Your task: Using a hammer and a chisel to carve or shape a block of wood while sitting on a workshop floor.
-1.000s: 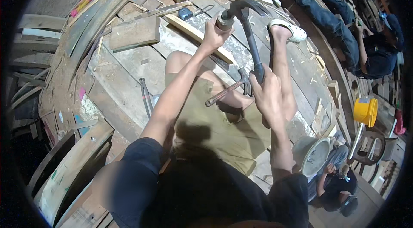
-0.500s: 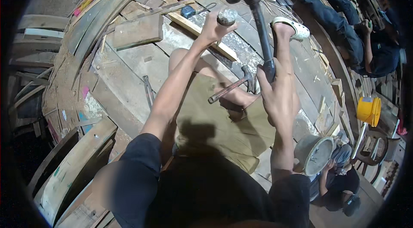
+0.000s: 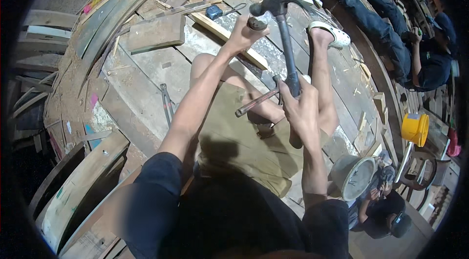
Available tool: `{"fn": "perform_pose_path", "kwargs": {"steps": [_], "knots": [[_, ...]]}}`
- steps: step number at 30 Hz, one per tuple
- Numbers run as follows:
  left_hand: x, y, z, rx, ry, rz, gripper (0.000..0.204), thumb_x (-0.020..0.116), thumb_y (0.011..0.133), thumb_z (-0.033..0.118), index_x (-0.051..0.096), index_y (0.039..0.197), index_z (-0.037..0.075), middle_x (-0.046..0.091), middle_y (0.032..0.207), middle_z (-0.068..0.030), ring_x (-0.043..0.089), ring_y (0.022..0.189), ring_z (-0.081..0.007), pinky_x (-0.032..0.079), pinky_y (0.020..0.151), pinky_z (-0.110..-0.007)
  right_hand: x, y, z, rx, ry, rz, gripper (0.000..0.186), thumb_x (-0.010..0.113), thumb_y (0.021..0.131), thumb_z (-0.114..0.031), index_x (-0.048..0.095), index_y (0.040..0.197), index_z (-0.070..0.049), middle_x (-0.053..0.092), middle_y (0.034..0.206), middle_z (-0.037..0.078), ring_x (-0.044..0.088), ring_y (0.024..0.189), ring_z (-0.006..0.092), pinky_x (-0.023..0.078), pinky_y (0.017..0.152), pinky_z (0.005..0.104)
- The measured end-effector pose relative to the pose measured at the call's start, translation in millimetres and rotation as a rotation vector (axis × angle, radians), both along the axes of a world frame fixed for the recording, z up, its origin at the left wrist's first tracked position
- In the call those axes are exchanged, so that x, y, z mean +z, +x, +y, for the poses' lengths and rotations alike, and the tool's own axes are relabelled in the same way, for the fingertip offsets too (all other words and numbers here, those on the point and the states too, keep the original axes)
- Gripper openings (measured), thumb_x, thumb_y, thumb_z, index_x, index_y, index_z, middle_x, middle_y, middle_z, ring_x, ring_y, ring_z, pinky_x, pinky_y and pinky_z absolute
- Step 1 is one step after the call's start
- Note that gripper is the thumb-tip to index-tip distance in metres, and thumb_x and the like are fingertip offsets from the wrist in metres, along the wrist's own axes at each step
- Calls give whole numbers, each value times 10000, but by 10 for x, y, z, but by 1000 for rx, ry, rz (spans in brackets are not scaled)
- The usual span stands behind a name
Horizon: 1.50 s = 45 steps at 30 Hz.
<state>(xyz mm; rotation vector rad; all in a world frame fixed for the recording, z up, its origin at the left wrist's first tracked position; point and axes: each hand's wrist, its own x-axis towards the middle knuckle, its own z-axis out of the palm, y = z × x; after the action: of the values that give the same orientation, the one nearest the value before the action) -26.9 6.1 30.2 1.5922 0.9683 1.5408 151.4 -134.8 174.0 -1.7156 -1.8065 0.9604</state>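
My left hand (image 3: 242,37) is closed round an upright tool with a battered, round grey top (image 3: 257,23); its lower part is hidden, so its kind is unclear. My right hand (image 3: 304,112) grips the dark handle of a claw hammer (image 3: 288,49). The hammer's striking face is at the top of the held tool, touching or nearly so. Between my legs lies a second hammer (image 3: 256,102) with a worn reddish handle, its head partly behind my right hand. A pale wooden strip (image 3: 210,25) passes beneath my left hand. Metal pincers (image 3: 167,103) rest left of my left leg.
A wide board (image 3: 157,33) and a blue-black lump (image 3: 213,12) lie ahead on the plank floor (image 3: 141,83). Curved timbers (image 3: 83,186) rise at left. A grey bucket (image 3: 359,181) and a yellow bucket (image 3: 415,129) stand at right. Two people sit on the right side.
My right hand has lowered the claw hammer and moved it left, bringing its head to the held tool's top. My left hand keeps its grip, nearly still. The view has shifted slightly.
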Motion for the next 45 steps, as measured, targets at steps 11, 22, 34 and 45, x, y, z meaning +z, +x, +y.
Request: {"fn": "perform_pose_path", "kwargs": {"steps": [11, 22, 34, 45], "knots": [[-80, -27, 21, -33, -130, 22, 369, 784, 712, 103, 572, 998, 4, 612, 700, -56, 552, 641, -108, 473, 637, -283, -67, 26, -54, 46, 196, -364, 259, 583, 862, -116, 562, 1041, 70, 621, 749, 248, 616, 740, 403, 455, 656, 485], [-7, 3, -48, 61, -31, -41, 322, 780, 727, 130, 592, 960, 10, 639, 745, -54, 590, 692, -114, 486, 670, -285, 253, -10, -54, -116, -218, 219, 183, 615, 890, -157, 603, 908, 25, 524, 581, 1, 483, 511, 42, 359, 440, 233], [-45, 21, -55, -84, -313, -305, 498, 766, 725, 37, 546, 1169, -15, 602, 1011, -71, 583, 938, -126, 513, 824, -283, 375, -20, -70, -172, -205, 195, 246, 629, 884, -196, 605, 854, 47, 573, 579, 56, 540, 512, 82, 399, 443, 253], [-1206, -65, -223, -535, -443, -947, 518, 608, 919, 338, 440, 1302, 33, 514, 1243, -83, 476, 1125, -171, 384, 978, -361, -355, 191, -452, -199, -465, 648, 196, 603, 908, -139, 533, 775, -13, 426, 520, 1, 396, 387, 82, 289, 328, 251]]}}
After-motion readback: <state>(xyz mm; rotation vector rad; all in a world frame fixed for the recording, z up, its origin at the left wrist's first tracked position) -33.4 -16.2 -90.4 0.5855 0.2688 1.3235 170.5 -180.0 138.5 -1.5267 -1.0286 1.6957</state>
